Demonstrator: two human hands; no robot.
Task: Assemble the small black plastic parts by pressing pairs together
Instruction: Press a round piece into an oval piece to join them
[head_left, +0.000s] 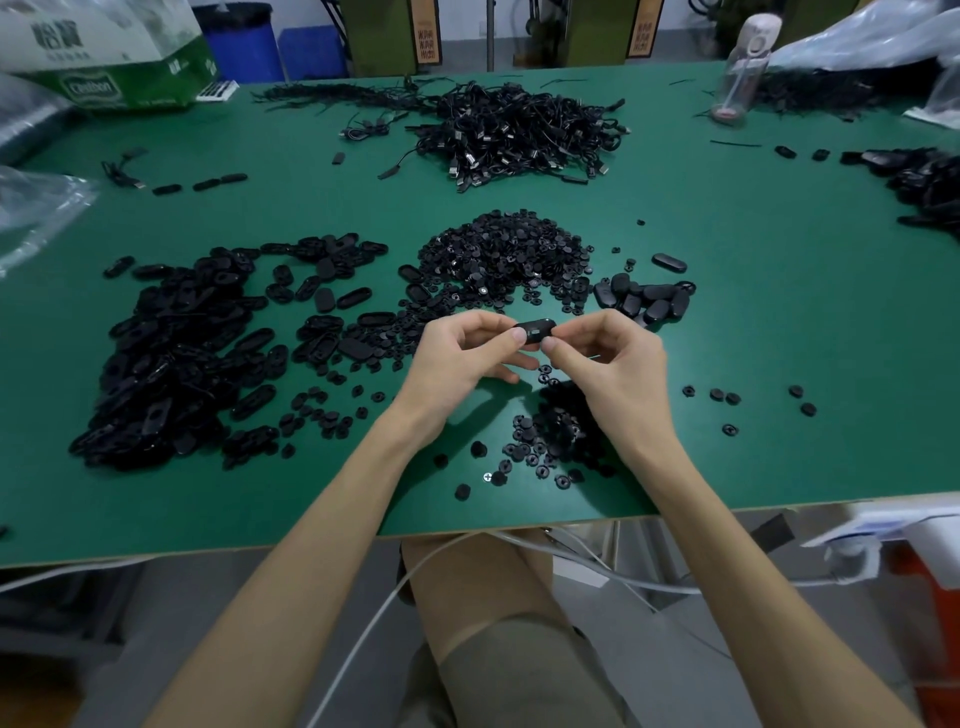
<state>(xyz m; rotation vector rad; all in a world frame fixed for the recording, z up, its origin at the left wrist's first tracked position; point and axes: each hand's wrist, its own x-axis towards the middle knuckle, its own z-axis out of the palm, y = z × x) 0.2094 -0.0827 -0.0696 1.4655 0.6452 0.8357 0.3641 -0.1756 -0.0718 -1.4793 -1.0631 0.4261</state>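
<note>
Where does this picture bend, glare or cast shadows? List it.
Head view: wide-angle distortion bows the green table at its near edge; head view: light is even, with a soft shadow on the table under the left hand and right hand; head view: the top-right crumpled clear plastic bag shines pale; head view: the small black oval plastic part they pinch is sharp.

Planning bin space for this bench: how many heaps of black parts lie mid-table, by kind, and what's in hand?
Open oval shells: 1 heap
Small round pieces: 2 heaps, centre heap and near heap
Closed oval pieces: 1 heap
Cables: 1 heap
Oval piece pinched between left hand and right hand: 1
Total: 5 heaps, 1 held piece; heaps at the right edge not counted.
</note>
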